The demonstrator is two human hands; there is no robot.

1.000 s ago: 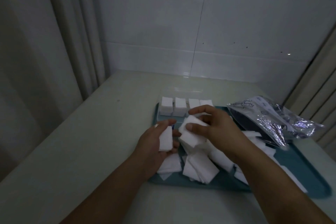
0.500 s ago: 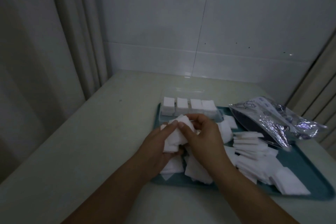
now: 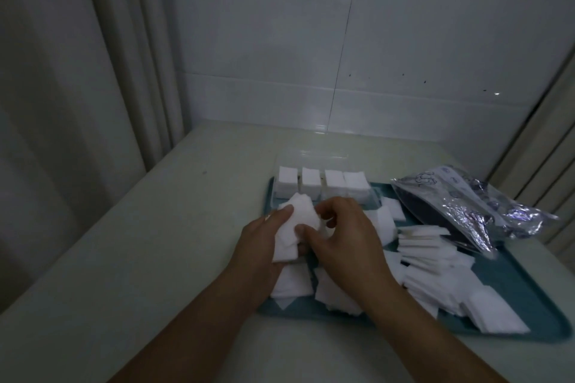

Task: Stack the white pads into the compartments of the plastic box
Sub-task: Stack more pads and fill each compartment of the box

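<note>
A: Head view, the only one. What's in hand?

B: The left hand grips a small bundle of white pads, thumb across the top and fingers curled beneath. The right hand meets it from three o'clock, its thumb and curled fingers pinching the bundle's edge.

A: And the plastic box?

B: Just past the hands at twelve o'clock, on the far edge of the teal tray. Four white stacks show in its far row; the near part is hidden behind the bundle, so I cannot tell what is free. Loose pads lie heaped from four to five o'clock, with more under the wrists at six. A silver foil bag rests at two o'clock.

A: How to do this step well?

B: I'd say square the edges first, tapping the bundle flush between both hands, then lower it flat into a compartment so no corner catches the divider.

A: Compared with half a second ago?

B: Little has changed. The bundle sits a touch further toward nine o'clock, and the right thumb has slid onto its near edge. A second ago the hands were apart, each with its own pads.
</note>
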